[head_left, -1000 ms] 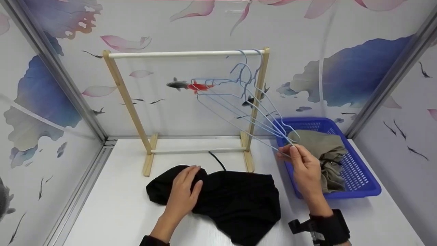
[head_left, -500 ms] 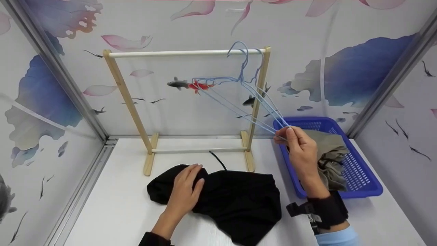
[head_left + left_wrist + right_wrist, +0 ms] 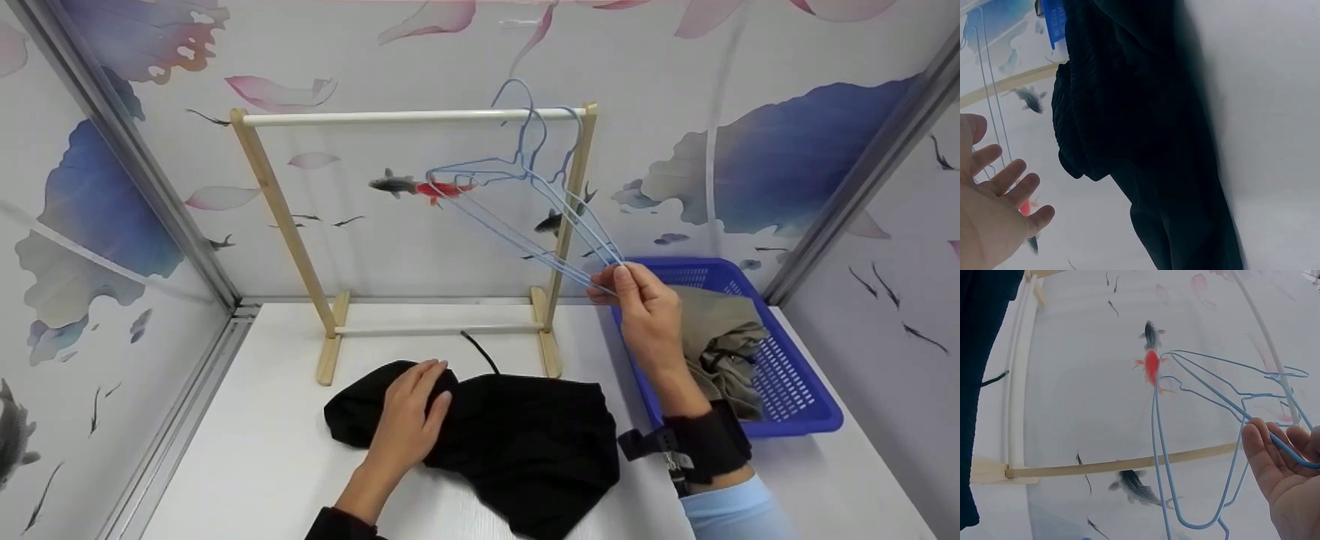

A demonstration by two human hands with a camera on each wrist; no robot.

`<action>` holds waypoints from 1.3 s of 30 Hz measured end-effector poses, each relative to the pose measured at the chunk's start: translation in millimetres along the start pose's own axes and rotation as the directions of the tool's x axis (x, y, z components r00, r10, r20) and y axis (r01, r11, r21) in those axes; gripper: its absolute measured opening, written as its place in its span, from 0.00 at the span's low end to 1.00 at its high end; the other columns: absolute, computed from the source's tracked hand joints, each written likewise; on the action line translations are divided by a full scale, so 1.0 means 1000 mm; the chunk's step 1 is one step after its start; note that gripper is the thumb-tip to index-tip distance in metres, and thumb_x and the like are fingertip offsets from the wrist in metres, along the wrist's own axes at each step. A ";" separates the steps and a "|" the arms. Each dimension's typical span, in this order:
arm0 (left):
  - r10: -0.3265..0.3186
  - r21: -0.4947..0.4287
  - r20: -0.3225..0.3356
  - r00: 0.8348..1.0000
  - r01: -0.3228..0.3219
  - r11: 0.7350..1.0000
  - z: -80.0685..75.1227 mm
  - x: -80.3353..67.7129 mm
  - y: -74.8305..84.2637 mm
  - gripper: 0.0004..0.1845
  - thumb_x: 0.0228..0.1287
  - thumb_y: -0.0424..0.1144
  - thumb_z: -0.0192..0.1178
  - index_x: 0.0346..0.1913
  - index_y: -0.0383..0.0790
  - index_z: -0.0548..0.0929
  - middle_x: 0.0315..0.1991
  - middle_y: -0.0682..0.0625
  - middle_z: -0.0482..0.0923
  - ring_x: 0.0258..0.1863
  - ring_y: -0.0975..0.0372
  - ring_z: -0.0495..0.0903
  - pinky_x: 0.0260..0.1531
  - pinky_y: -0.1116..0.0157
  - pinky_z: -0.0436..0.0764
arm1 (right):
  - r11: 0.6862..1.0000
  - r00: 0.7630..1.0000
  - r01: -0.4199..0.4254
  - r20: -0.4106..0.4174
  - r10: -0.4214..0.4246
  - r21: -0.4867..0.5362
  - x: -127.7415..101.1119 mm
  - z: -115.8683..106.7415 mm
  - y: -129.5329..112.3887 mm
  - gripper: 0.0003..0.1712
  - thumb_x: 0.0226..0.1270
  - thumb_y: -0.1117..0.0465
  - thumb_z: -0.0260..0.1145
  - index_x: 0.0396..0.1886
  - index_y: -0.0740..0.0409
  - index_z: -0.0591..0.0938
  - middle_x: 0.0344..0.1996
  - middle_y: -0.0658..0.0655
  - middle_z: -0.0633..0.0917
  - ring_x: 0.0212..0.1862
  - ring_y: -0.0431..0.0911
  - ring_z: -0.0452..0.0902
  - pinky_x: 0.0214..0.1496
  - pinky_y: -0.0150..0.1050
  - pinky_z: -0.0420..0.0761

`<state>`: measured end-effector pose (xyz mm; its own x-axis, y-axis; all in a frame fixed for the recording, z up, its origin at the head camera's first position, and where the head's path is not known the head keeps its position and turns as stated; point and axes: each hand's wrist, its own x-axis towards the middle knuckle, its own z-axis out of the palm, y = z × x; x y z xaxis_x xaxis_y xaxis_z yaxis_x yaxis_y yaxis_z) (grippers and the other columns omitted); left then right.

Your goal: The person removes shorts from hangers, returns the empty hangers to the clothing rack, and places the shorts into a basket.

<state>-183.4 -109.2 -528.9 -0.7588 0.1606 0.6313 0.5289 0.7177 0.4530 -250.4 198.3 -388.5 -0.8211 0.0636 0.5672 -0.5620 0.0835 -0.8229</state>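
In the head view my right hand (image 3: 646, 315) grips the lower corner of a light-blue wire hanger (image 3: 1207, 385). That hanger's hook stands just above the white rail (image 3: 375, 118) of a small clothes rack. Two similar hangers (image 3: 580, 133) hang at the rail's right end, their wires overlapping the held one. My left hand (image 3: 409, 417) is over the left part of black trousers (image 3: 540, 435) lying on the table, fingers extended and thumb apart. The left wrist view shows that hand's spread fingers beside the trousers' gathered waistband (image 3: 1064, 124).
A blue perforated basket (image 3: 814, 397) stands at the right with a crumpled khaki garment (image 3: 724, 319) inside. The rack's wooden feet (image 3: 328, 360) rest on the white table (image 3: 225, 457) behind the trousers. A black cord (image 3: 480, 352) sticks out toward the rack. Printed panels enclose the sides and back.
My right hand has moved up and left, lifting the held hanger so its hook rose from below the rail to above it. The left hand and trousers stay put.
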 end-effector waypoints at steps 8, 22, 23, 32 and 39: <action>0.002 0.002 0.004 1.000 -0.002 1.000 0.000 -0.001 -0.001 0.22 0.68 0.31 0.65 0.63 0.30 0.80 0.59 0.35 0.79 0.61 0.44 0.77 0.62 0.40 0.73 | 0.999 0.999 -0.032 0.030 0.031 0.022 0.002 0.008 0.000 0.17 0.83 0.68 0.52 0.42 0.80 0.80 0.38 0.66 0.87 0.38 0.44 0.90 0.45 0.39 0.88; 0.009 0.018 0.004 1.000 -0.009 1.000 0.003 -0.005 -0.004 0.21 0.68 0.30 0.65 0.63 0.29 0.80 0.59 0.35 0.79 0.61 0.44 0.78 0.60 0.40 0.75 | 0.995 0.992 -0.101 0.082 0.099 0.013 -0.004 0.011 0.011 0.16 0.83 0.69 0.52 0.45 0.81 0.80 0.40 0.71 0.85 0.39 0.45 0.90 0.45 0.39 0.88; 0.005 0.018 0.008 1.000 -0.005 1.000 0.003 -0.005 -0.004 0.21 0.68 0.30 0.64 0.63 0.29 0.80 0.59 0.35 0.79 0.61 0.44 0.78 0.60 0.40 0.74 | 0.994 0.991 -0.108 0.085 0.106 0.013 -0.005 0.011 0.012 0.16 0.83 0.69 0.52 0.45 0.81 0.80 0.40 0.71 0.85 0.39 0.45 0.90 0.46 0.39 0.88; -0.008 0.015 0.027 1.000 0.008 1.000 0.001 -0.006 -0.006 0.20 0.69 0.31 0.65 0.62 0.30 0.81 0.59 0.35 0.79 0.60 0.43 0.78 0.60 0.39 0.75 | 0.978 0.968 -0.208 0.138 0.211 -0.034 -0.010 0.006 0.018 0.13 0.80 0.71 0.55 0.50 0.80 0.80 0.40 0.66 0.87 0.38 0.42 0.88 0.46 0.35 0.87; -0.071 -0.004 0.074 0.995 0.071 0.997 -0.006 -0.006 -0.002 0.20 0.73 0.35 0.62 0.64 0.32 0.80 0.61 0.37 0.78 0.62 0.44 0.77 0.62 0.40 0.74 | 0.945 0.928 -0.295 0.192 0.319 -0.144 -0.021 -0.001 0.025 0.11 0.77 0.75 0.58 0.52 0.78 0.79 0.43 0.68 0.88 0.36 0.38 0.86 0.45 0.32 0.87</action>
<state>-177.3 -115.2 -530.3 -0.8201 0.1591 0.5497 0.4752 0.7246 0.4992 -247.1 199.7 -420.5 -0.9604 -0.1052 0.2579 -0.2746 0.2034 -0.9398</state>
